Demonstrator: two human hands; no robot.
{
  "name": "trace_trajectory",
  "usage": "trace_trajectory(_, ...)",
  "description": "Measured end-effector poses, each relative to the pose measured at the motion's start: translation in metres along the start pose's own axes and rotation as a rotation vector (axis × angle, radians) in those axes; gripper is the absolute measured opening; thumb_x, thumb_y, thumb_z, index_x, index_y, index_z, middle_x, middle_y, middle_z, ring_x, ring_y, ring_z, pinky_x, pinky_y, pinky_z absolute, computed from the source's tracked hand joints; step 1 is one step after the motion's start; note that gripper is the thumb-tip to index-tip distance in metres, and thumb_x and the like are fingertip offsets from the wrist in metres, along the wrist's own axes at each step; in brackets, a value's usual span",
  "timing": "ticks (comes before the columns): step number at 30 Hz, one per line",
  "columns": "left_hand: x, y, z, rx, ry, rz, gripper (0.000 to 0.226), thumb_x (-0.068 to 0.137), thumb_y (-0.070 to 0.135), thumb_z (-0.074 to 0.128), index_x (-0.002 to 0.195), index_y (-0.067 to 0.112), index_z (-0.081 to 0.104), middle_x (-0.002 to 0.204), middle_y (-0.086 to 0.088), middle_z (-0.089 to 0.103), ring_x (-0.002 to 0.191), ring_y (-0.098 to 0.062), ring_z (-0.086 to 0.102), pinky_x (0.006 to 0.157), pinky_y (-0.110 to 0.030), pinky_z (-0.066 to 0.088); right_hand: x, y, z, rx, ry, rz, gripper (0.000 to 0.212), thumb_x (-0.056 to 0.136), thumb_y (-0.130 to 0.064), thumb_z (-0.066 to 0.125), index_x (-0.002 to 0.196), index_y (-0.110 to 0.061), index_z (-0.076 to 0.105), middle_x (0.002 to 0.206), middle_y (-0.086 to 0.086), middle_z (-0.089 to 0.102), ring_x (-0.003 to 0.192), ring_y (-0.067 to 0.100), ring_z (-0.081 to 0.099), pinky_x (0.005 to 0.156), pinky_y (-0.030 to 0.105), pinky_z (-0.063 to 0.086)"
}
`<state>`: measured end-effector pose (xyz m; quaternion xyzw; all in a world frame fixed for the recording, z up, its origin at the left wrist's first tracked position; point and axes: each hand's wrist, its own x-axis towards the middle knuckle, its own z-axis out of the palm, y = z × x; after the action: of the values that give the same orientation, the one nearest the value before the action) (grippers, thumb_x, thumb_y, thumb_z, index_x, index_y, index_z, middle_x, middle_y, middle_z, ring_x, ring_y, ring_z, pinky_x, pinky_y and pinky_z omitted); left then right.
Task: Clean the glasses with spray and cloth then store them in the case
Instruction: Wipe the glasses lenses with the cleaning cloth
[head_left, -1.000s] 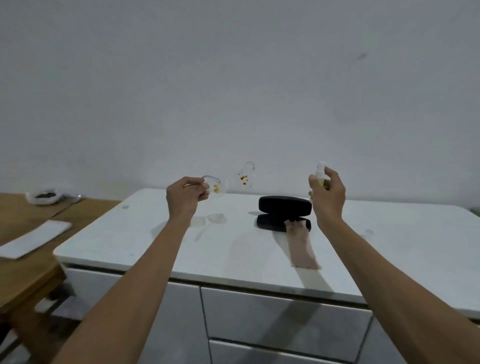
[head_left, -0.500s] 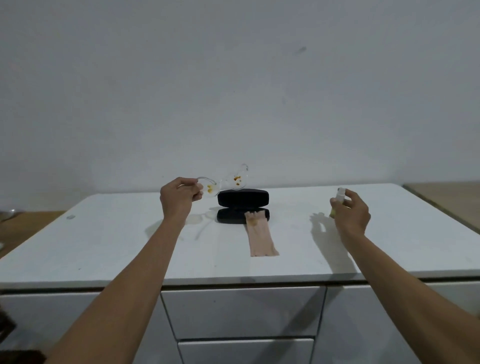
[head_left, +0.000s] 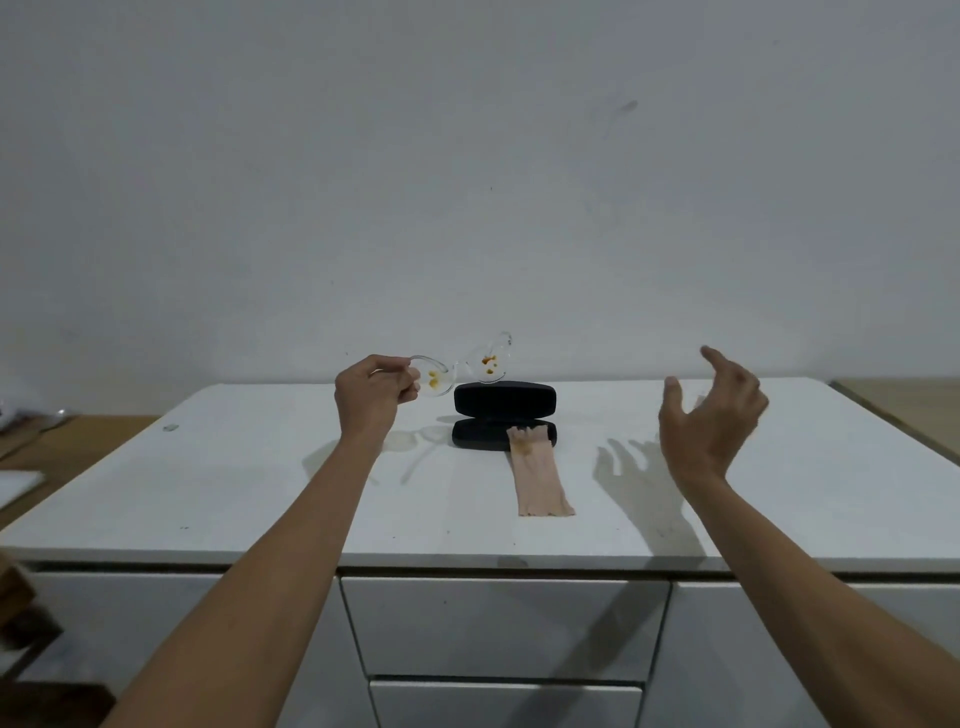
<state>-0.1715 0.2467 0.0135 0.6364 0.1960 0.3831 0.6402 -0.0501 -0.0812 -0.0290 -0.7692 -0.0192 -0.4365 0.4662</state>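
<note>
My left hand (head_left: 371, 400) pinches the clear-framed glasses (head_left: 462, 369) by one temple, holding them above the white countertop (head_left: 249, 478). Both lenses carry orange-yellow smears. Just right of the glasses, the black glasses case (head_left: 504, 399) lies open near the wall. A beige cloth (head_left: 537, 478) hangs from the case's lower half onto the counter. My right hand (head_left: 711, 415) hovers over the counter right of the cloth, fingers spread, holding nothing. A faint pale shape shows between its thumb and fingers; I cannot tell whether it is the spray bottle.
The counter tops a white cabinet with drawers (head_left: 504, 623) below its front edge. A wooden table (head_left: 78, 441) adjoins on the left, and a wooden surface (head_left: 909, 410) on the right. A grey wall stands close behind.
My right hand carried the small spray bottle down to the right and has opened, the bottle no longer in it. The view swung right. My left hand keeps holding the glasses.
</note>
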Motion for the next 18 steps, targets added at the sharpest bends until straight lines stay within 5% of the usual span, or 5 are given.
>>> trace_trajectory(3, -0.002, 0.000, -0.004, -0.008, 0.004, -0.008, 0.012, 0.079, -0.006, 0.075, 0.089, -0.001, 0.075, 0.079, -0.013, 0.077, 0.063, -0.025, 0.068, 0.079, -0.035, 0.063, -0.011, -0.016, 0.009, 0.088, -0.134, -0.216, 0.041, 0.086, -0.010, 0.072, 0.126, -0.013, 0.065, 0.107, 0.010, 0.065, 0.102, 0.031, 0.057, 0.092, 0.040, 0.045)
trace_trajectory(7, -0.006, 0.001, -0.013, -0.007, 0.016, -0.006, 0.011, 0.079, -0.006, 0.074, 0.089, -0.002, 0.075, 0.079, -0.013, 0.077, 0.065, -0.025, 0.067, 0.077, -0.033, 0.063, -0.035, -0.037, 0.017, 0.161, -0.709, -0.238, 0.020, 0.086, -0.011, 0.074, 0.103, -0.022, 0.076, 0.084, -0.004, 0.072, 0.079, 0.018, 0.067, 0.080, 0.040, 0.057)
trace_trajectory(10, -0.009, 0.003, -0.019, -0.006, 0.016, -0.002, 0.011, 0.078, -0.006, 0.075, 0.089, -0.003, 0.075, 0.076, -0.014, 0.075, 0.063, -0.024, 0.065, 0.075, -0.033, 0.063, -0.047, -0.049, 0.021, 0.027, -1.103, -0.264, 0.020, 0.085, -0.012, 0.071, 0.098, -0.024, 0.080, 0.089, -0.007, 0.074, 0.082, 0.014, 0.067, 0.080, 0.034, 0.058)
trace_trajectory(18, -0.011, 0.003, -0.031, -0.002, 0.038, -0.010, 0.011, 0.078, -0.007, 0.075, 0.088, -0.002, 0.075, 0.077, -0.013, 0.076, 0.064, -0.025, 0.066, 0.077, -0.035, 0.063, -0.047, -0.062, 0.023, -0.269, -1.417, -0.328, 0.034, 0.079, -0.035, 0.081, 0.113, -0.034, 0.079, 0.114, -0.013, 0.073, 0.107, 0.010, 0.063, 0.098, 0.030, 0.050)
